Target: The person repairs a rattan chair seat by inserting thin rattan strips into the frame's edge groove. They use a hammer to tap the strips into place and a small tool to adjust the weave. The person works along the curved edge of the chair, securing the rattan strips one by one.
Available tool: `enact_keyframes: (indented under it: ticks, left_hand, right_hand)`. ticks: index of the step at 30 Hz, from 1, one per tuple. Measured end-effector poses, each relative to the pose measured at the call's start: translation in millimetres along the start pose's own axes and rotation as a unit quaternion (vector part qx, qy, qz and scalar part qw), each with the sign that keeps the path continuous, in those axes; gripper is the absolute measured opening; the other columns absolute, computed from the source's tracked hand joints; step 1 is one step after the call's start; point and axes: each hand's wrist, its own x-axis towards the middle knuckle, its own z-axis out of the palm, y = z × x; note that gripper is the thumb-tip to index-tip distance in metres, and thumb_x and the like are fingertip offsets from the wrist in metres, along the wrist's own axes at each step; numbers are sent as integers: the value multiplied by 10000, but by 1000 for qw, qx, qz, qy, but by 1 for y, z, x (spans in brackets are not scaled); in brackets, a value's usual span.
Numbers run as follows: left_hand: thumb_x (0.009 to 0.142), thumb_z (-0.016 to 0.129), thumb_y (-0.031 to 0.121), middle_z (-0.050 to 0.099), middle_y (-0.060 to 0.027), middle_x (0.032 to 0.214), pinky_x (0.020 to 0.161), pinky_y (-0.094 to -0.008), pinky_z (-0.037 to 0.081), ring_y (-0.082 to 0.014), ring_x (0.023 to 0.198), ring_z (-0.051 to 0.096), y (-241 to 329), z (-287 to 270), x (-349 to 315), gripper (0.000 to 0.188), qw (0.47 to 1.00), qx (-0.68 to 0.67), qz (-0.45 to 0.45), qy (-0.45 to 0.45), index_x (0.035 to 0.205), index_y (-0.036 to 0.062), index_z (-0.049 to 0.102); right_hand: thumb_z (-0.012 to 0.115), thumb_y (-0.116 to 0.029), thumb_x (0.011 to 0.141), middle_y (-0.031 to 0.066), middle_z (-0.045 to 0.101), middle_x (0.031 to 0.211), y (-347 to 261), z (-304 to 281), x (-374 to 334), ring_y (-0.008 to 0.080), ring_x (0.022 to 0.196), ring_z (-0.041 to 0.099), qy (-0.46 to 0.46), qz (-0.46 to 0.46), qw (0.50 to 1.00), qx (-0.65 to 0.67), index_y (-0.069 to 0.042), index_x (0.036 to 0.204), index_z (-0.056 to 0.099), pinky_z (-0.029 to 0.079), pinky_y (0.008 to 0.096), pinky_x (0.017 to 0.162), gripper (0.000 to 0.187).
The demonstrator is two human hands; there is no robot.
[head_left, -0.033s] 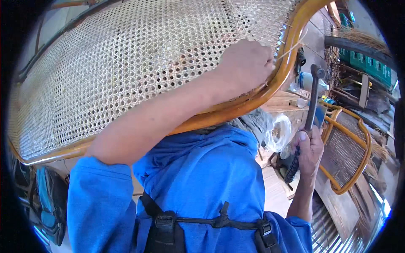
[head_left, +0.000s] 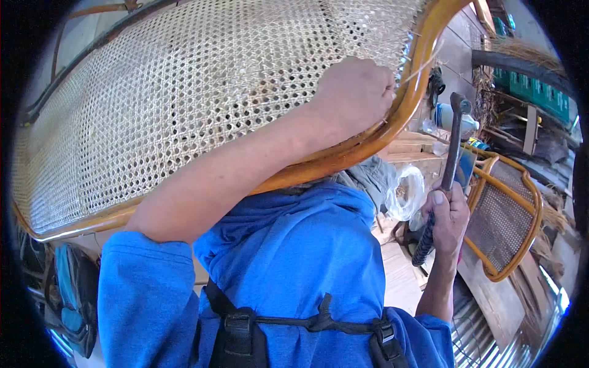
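The cane panel [head_left: 208,86] lay beyond the lap [head_left: 300,245]; hardly anything had shifted, so work remained at its right edge; its long axis seemed to run left to right; the left hand [head_left: 356,92] was clenched beside the curved frame [head_left: 331,163], contents hidden; the right hand [head_left: 451,218] grasped a hammer [head_left: 454,150], head pointing away.

An open gap parts the hammer [head_left: 454,150] in the right hand [head_left: 450,224] from the curved rim [head_left: 414,101], with a white bottle [head_left: 469,124] behind the hammer; the woven panel [head_left: 184,110] bars the way down beneath the left hand [head_left: 356,92]; its left stretch is free from above.
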Motion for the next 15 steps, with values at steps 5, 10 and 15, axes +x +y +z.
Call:
enact_keyframes:
  ticks: [5, 10, 15]
  left_hand:
    - [786, 552, 206, 625, -190, 765, 698, -424, 481, -356, 742, 607, 3, 8, -2, 221, 998, 37, 12, 39, 819, 4, 636]
    - [778, 548, 177, 626, -183, 767, 677, -391, 479, -326, 718, 613, 18, 3, -5, 216, 998, 36, -31, 32, 850, -10, 630]
    - [810, 563, 161, 612, -121, 720, 631, -322, 463, -201, 648, 578, 25, 5, -7, 206, 995, 41, -93, 11, 884, -23, 619]
  right_hand:
    - [540, -255, 913, 2, 474, 589, 31, 7, -9, 72, 469, 453, 26, 15, 997, 64, -21, 942, 494, 369, 206, 431, 240]
    - [557, -212, 898, 4, 501, 605, 58, 15, -12, 69, 475, 472, 32, 14, 994, 107, -20, 942, 513, 375, 209, 436, 202]
    - [579, -177, 881, -4, 521, 625, 75, 22, -11, 60, 510, 489, 35, 33, 985, 166, -27, 947, 536, 399, 219, 464, 170]
